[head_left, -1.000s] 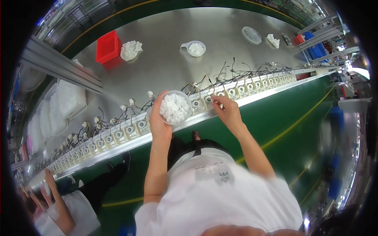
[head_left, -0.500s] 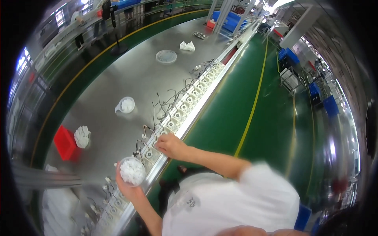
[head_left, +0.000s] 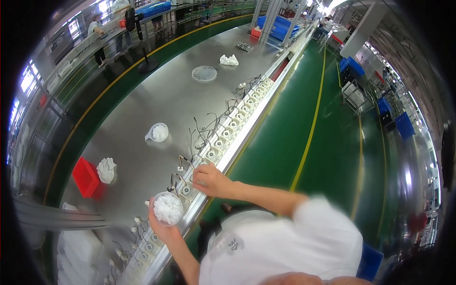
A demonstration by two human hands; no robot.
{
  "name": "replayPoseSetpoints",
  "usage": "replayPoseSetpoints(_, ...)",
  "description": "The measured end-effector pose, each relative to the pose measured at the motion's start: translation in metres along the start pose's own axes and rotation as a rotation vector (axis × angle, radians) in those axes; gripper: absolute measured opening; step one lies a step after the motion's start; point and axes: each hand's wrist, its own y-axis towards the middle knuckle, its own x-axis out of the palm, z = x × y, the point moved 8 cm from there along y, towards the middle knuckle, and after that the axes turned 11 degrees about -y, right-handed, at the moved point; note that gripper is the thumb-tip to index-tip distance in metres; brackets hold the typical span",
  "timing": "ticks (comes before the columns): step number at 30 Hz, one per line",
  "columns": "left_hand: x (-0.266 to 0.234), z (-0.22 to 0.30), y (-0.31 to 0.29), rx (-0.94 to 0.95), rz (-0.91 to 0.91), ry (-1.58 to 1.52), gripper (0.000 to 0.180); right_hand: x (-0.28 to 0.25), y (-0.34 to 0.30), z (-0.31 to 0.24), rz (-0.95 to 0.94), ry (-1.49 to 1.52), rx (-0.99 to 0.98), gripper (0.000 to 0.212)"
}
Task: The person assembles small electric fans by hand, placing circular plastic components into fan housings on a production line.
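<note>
My left hand (head_left: pixel 160 229) is closed round the side of a round, clear plastic tub (head_left: pixel 180 217) heaped with small white pieces (head_left: pixel 167 208). It holds the tub over the row of parts. Farther up the row, my right hand (head_left: pixel 209 180) is bent down onto one of the off-white square parts, its fingers curled together. Whatever lies between those fingertips is hidden. Just below that hand sits a part with a round dark centre (head_left: pixel 186 190). Thin dark wires (head_left: pixel 183 161) with small white connectors run from the parts onto the steel table.
A white rail (head_left: pixel 237 147) edges the steel table (head_left: pixel 123 128). On the table lie a scoop-like bowl (head_left: pixel 151 137) of white pieces, a red bin (head_left: pixel 85 176), crumpled white cloths (head_left: pixel 106 170) and a clear round lid (head_left: pixel 204 74). A pole fan (head_left: pixel 134 23) and people stand beyond.
The whole view has shifted a little, so things appear slightly lower and to the right. My right hand stays at about the same part; my left still holds the tub.
</note>
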Motion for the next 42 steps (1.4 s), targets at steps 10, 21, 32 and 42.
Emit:
replayPoseSetpoints(10,0.007,-0.017,-0.007,-0.056,0.032,0.055,0.033,0.017,0.042,-0.057,-0.232,0.036,-0.140,0.013)
replayPoseSetpoints(21,0.004,-0.008,-0.012,-0.069,0.046,0.010,0.033,0.019,0.054,-0.068,-0.186,0.187,-0.163,0.012)
replayPoseSetpoints(32,0.000,-0.011,-0.013,-0.007,0.032,-0.014,0.029,0.034,0.047,-0.047,-0.497,0.801,0.348,0.011)
replayPoseSetpoints(42,-0.016,0.038,-0.027,0.158,0.093,-0.050,0.035,0.033,0.012,-0.001,-0.366,0.370,0.363,0.020)
